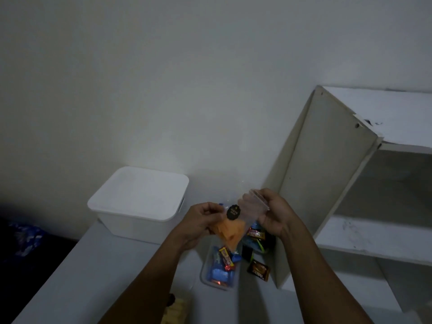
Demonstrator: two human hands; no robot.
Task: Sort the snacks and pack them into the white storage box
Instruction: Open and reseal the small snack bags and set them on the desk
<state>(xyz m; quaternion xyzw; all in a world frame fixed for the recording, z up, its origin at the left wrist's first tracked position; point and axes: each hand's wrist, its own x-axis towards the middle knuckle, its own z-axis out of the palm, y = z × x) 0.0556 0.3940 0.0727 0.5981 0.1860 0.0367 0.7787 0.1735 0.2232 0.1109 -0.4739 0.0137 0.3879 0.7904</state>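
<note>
Evidently the person is busy with a clear zip bag (230,230) of orange snack pieces, held up in the air over the far middle of the table (98,277). The left hand (201,222) pinches the bag's left edge beside a round black label. The right hand (273,213) has its fingers curled round the bag's top right corner, where the zip strip runs. Holding it from both sides keeps the limp plastic stretched, and I judge this is done to press or check the seal before the bag is packed.

The white storage box (138,199) stands to the left and farther off, against the wall, with its lid on. The lid will have to come off before anything goes in, so packing looks hardly begun.

Below the bag lies a small clear tub (218,272) with blue-wrapped sweets and a red-and-yellow bar, seemingly one sorted group. A second clear container (254,239) of mixed wrappers sits partly hidden under the right hand. A brown sachet (258,270) lies loose on the table to the right of the tub.

An open cupboard door (311,174) stands at the right, close to the right hand, and could get in the way.
</note>
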